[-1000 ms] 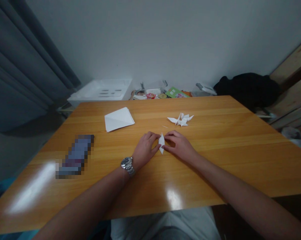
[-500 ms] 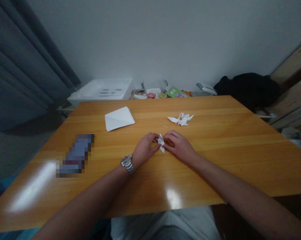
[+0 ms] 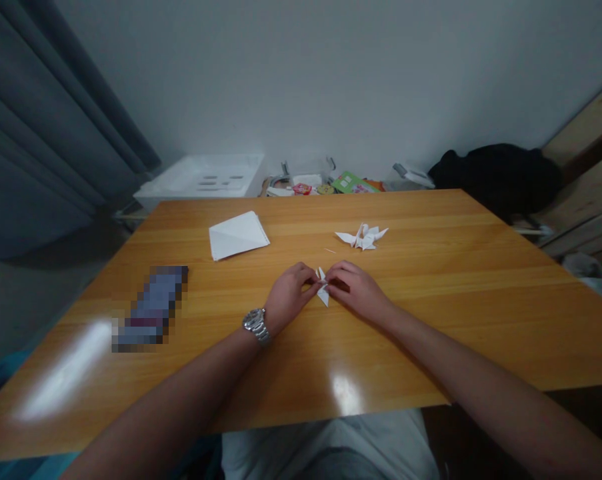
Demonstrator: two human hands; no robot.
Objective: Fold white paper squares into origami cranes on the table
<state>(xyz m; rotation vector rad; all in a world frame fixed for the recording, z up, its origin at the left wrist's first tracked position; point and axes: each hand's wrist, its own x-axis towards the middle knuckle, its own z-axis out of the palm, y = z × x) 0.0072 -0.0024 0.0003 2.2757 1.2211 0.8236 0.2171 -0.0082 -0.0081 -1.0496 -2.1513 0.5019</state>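
A small folded white paper point(image 3: 323, 295) is pinched between my two hands above the near middle of the table. My left hand point(image 3: 291, 293), with a metal watch point(image 3: 255, 324) on its wrist, grips the paper's left side between thumb and fingers. From the right, my right hand point(image 3: 357, 288) pinches the same paper, fingertips close to those of the left. Fingers cover the paper's middle; its pointed ends show above and below. Beyond the hands, white folded paper cranes point(image 3: 365, 237) sit close together; I cannot tell exactly how many.
A stack of white paper sheets point(image 3: 238, 235) lies at the back left of the wooden table point(image 3: 461, 280). A blurred-out phone-like object point(image 3: 153, 307) is at the left. Behind the table stand a white tray-like box point(image 3: 205, 177), a green booklet point(image 3: 355, 183) and a black bag-like heap point(image 3: 495, 177).
My fingertips have closed in over the paper's middle, so less of it shows and the fingers sit nearer each other. The things on the table stay where they were.
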